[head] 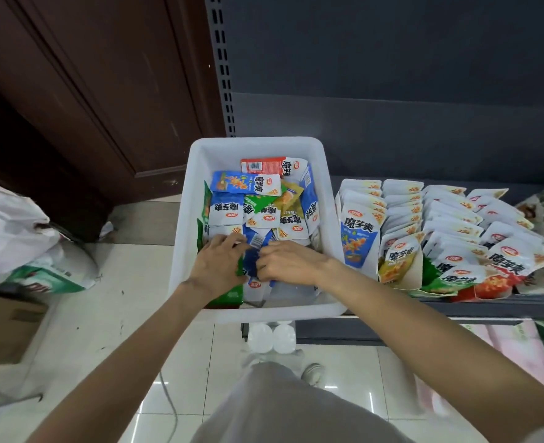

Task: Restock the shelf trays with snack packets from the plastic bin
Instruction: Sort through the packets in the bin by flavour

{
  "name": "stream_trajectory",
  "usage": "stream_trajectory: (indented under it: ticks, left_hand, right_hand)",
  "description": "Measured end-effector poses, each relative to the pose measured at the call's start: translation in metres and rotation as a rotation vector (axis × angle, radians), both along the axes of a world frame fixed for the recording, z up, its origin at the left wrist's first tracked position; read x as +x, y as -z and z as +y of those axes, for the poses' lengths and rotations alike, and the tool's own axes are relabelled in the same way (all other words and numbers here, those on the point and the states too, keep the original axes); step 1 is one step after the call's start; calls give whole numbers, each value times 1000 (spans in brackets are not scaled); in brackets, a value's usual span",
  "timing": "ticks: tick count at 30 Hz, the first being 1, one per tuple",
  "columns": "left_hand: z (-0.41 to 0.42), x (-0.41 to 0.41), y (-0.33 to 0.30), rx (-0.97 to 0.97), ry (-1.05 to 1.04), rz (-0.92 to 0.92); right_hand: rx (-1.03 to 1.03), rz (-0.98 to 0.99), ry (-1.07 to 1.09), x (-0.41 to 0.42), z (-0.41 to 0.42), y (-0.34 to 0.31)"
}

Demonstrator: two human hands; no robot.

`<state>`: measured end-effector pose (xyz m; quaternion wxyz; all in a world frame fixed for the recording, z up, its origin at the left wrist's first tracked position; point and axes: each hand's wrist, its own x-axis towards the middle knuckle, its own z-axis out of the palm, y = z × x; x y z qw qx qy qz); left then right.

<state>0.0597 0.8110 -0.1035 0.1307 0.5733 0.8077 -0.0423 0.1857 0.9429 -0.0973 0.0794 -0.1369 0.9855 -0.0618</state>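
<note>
A: What are the hands working on?

B: Both are reaching into the white rectangular plastic bin (257,148), gathering the glossy blue-and-white snack packets (255,251) lying between them. The left hand (219,266) is curling its fingers round the packets' left side, and the right hand (288,262) is pinching them from the right. The two hands are almost touching.

A: How far along is the job looking?

B: I'd judge it well under way but not finished. Just right of the right hand, the upright cardboard shelf trays (401,276) on the dark metal shelf (488,306) are looking nearly full, with rows of packets standing on end. Beyond the fingertips, though, the bin is holding a loose heap of blue, green, yellow and red packets (261,199), so plenty is remaining to move.

A: Which way are the gripped packets pointing?

B: Their long axis is running roughly away from the person, toward the bin's far wall, with a barcode end showing beyond the fingers. They are lying flat, so I expect they'll need standing upright for the trays.

A: Anything else nearby?

B: Well left of the left hand, a crumpled white plastic bag (11,228) is sitting on the tiled floor (129,282).
</note>
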Motion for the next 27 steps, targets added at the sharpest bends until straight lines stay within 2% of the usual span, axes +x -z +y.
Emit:
stream_trajectory:
  ticks: [3,8,10,16,21,23,24,27]
  left_hand:
    - [1,-1,-2,7,-3,-10]
    - [-1,-2,-7,16,-18,-88]
    - [-3,-3,-9,25,-22,-82]
    - [-13,-5,-13,77,-42,-74]
    - [-13,-6,-12,89,-70,-126]
    - [-14,-7,-14,199,-125,-271]
    - [-14,-7,-18,316,-181,-417]
    - [-10,5,-45,643,-430,-1050]
  right_hand:
    - [47,28,-42,2,1,6]
    - [-7,73,-146,-3,0,7]
    - [46,52,-167,-6,0,5]
    - [96,41,-86,-3,1,3]
    - [151,-173,26,-1,4,-26]
    - [-31,-105,166,10,12,-42]
    - [-177,-32,290,18,16,-50]
    - [-710,275,780,42,21,-77]
